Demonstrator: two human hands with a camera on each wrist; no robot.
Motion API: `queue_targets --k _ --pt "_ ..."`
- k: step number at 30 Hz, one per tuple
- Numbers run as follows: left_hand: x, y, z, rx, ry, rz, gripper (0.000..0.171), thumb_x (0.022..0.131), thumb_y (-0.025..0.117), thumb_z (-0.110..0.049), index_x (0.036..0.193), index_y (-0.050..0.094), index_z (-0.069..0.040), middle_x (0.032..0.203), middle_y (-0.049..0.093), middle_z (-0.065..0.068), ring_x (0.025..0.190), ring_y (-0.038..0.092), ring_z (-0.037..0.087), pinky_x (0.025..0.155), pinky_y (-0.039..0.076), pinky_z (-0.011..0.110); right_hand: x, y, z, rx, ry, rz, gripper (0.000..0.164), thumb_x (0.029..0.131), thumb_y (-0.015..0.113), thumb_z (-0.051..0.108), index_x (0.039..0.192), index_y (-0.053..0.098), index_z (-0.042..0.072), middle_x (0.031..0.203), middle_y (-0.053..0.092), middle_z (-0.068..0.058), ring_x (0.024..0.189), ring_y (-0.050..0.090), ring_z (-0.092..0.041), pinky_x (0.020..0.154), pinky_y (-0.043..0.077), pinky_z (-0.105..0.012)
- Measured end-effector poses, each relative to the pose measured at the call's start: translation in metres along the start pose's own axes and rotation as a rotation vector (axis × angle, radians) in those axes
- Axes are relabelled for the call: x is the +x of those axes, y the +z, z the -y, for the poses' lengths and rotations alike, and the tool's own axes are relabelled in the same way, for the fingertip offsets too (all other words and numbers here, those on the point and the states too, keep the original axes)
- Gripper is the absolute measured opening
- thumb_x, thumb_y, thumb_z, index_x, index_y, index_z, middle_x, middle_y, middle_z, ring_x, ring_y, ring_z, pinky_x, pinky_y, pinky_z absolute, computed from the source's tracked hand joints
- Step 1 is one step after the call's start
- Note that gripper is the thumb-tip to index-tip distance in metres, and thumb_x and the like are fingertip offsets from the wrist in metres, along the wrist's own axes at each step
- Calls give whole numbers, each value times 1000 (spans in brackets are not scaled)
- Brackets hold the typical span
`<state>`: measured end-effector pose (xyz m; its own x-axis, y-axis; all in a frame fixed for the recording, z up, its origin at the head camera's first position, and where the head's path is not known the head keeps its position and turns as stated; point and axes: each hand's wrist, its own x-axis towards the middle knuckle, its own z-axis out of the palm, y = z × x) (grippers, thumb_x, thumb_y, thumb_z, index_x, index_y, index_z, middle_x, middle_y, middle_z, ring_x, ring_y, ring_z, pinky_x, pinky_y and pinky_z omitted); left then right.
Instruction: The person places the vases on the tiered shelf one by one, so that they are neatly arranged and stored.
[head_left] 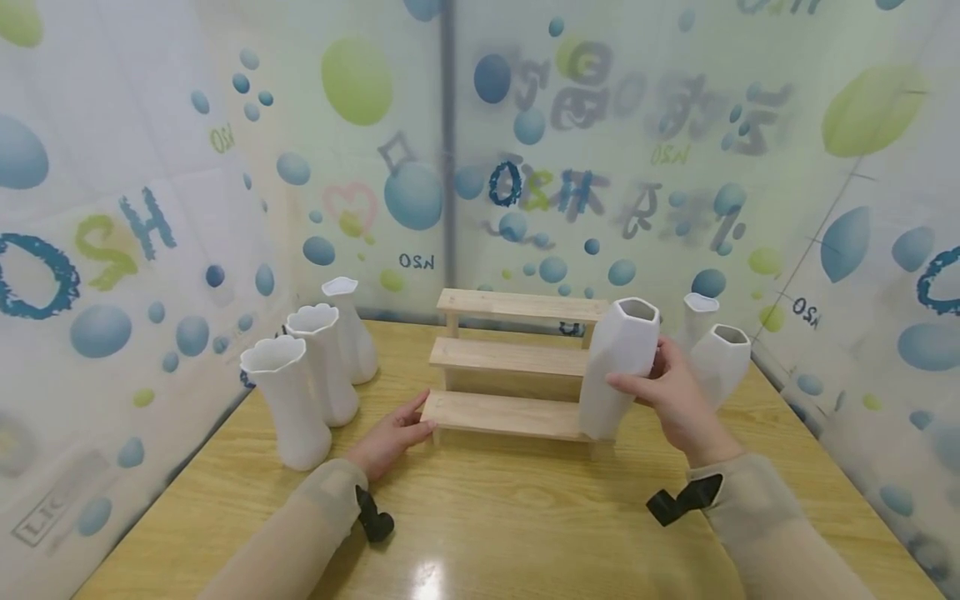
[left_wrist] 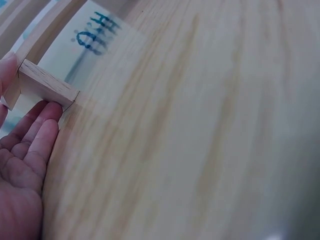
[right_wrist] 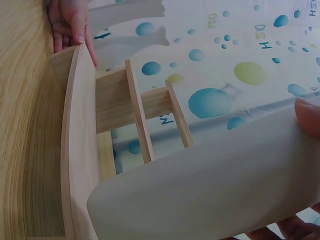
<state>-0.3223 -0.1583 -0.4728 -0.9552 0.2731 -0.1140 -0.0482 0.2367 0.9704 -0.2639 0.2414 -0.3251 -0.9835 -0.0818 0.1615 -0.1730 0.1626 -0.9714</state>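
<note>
A three-step wooden plant stand (head_left: 502, 414) stands on the table. At its left end my left hand (head_left: 393, 437) holds the lowest step, the thumb on one side of the end piece and the fingers on the other in the left wrist view. My right hand (head_left: 681, 408) grips a white faceted vase (head_left: 617, 371) around its side, thumb toward the front. This vase leans slightly, its base overlapping the right end of the lowest step in the head view. In the right wrist view the vase (right_wrist: 210, 195) hides the right ends of the steps.
Three white vases with wavy rims stand in a row at the left, the nearest vase (head_left: 292, 408) close to my left forearm. Behind my right hand are another faceted vase (head_left: 720, 367) and a flared vase (head_left: 701, 307). A patterned curtain (head_left: 525, 167) surrounds the wooden table (head_left: 510, 517).
</note>
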Motion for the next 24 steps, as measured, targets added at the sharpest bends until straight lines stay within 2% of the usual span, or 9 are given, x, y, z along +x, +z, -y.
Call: queue_targets --k 13,24 --pt "1 -1 3 -3 6 -4 77 88 69 -41 152 28 -30 145 42 19 134 37 31 111 22 54 16 18 -6 59 -8 32 78 84 76 17 144 26 13 142 39 -14 125 41 -34 101 35 -57" --pt "2 -1 4 1 13 -2 76 88 68 -41 152 28 -29 142 44 18 131 41 30 110 23 53 27 31 -9 89 30 22 81 84 76 14 146 24 10 143 39 -17 127 41 -36 101 36 -57"
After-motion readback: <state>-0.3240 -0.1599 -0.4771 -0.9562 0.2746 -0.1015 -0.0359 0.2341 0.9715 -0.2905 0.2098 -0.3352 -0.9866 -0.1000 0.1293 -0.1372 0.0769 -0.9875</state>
